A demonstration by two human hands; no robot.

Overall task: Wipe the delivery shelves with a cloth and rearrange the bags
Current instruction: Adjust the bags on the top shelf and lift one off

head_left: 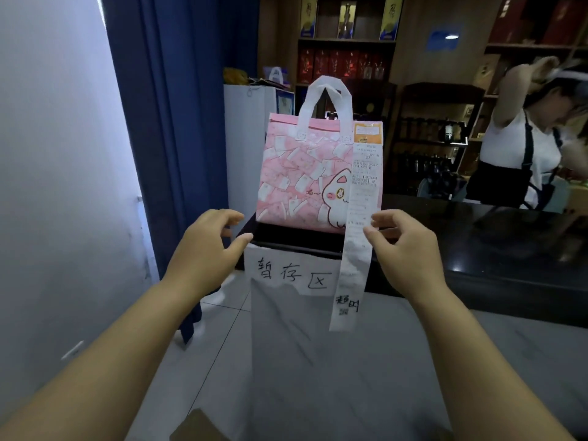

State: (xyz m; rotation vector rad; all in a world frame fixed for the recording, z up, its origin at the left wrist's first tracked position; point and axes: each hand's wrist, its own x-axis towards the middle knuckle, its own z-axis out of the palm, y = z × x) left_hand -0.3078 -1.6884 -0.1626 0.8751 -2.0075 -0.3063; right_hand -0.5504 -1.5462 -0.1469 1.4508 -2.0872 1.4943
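A pink bag printed with a cartoon cat stands upright on the end of a black tabletop, its white handles raised. A long receipt is fixed near the bag's top right corner and hangs down past the tabletop's edge. The right hand has thumb and forefinger at the receipt's right edge; whether they pinch it is unclear. The left hand hovers with loosely spread fingers near the bag's lower left corner, not touching. A handwritten paper sign hangs below the bag.
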